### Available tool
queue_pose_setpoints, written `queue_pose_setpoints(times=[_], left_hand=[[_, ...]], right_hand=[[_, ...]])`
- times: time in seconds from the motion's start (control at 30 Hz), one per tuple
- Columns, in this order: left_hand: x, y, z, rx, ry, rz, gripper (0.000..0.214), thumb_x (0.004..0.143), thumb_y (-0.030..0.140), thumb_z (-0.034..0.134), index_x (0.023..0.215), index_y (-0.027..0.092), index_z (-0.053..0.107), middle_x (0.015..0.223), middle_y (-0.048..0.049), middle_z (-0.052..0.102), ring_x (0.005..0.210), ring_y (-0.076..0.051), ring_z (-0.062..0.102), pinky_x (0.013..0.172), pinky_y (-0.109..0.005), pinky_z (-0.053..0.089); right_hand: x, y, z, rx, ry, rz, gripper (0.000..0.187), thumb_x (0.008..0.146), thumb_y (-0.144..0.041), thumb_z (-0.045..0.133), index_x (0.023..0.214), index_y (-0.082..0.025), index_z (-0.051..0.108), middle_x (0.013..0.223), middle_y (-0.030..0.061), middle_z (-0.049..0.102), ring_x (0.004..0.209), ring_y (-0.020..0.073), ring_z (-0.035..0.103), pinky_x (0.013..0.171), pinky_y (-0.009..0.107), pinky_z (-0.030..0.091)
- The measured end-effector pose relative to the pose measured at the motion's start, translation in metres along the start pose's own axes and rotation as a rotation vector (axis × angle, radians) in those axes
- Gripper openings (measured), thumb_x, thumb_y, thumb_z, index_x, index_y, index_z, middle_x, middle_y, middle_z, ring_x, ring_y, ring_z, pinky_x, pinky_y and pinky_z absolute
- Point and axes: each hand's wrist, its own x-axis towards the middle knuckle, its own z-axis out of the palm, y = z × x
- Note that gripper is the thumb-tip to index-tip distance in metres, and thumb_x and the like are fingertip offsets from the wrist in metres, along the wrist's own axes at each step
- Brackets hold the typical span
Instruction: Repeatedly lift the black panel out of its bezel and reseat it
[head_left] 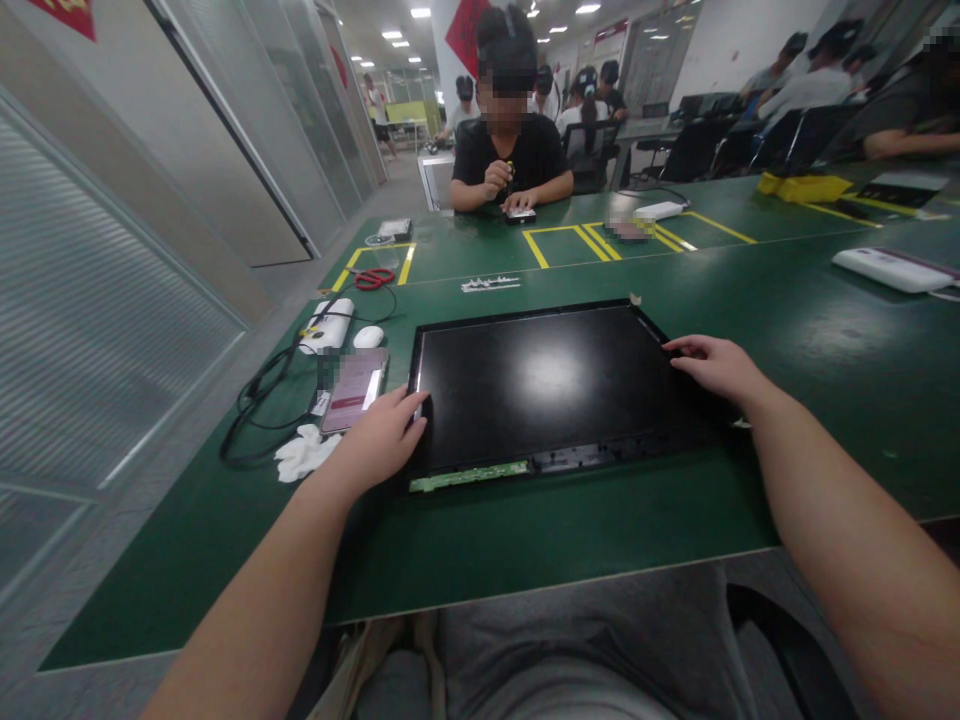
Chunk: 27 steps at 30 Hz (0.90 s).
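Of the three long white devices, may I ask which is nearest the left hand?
The device beyond the phone, beside the oval white object; the other two lie farther right.

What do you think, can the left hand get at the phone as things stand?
Probably yes: the left hand, at the left edge of the screen, is close beside the phone, and nothing seems to stand between hand and phone.

Dim-ish indoor light, ceiling lamps at back – bright glare spot mid black panel, softer sheen on R side of green table. Wide-angle stretch at edges, L partition slanting – bkgd soft, some pixelated patches.
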Motion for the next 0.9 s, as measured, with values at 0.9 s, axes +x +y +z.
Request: queue_pose_setpoints(times=[0.9], left_hand=[[-0.001, -0.002, 0.002, -0.014, 0.001, 0.024, 0.058, 0.103, 0.033, 0.039, 0.152, 0.009, 0.058, 0.157, -0.0247, 0.055, 0.147, -0.038, 0.053, 0.124, -0.056, 0.04]], right_hand=[[-0.072, 0.004, -0.087, -0.139, -0.388, -0.178, 0.046, 0.081, -0.062, 0.065, 0.103, -0.026, 0.084, 0.108, 0.0094, 0.08, 0.095, 0.0292, 0.075, 0.088, 0.041, 0.06]])
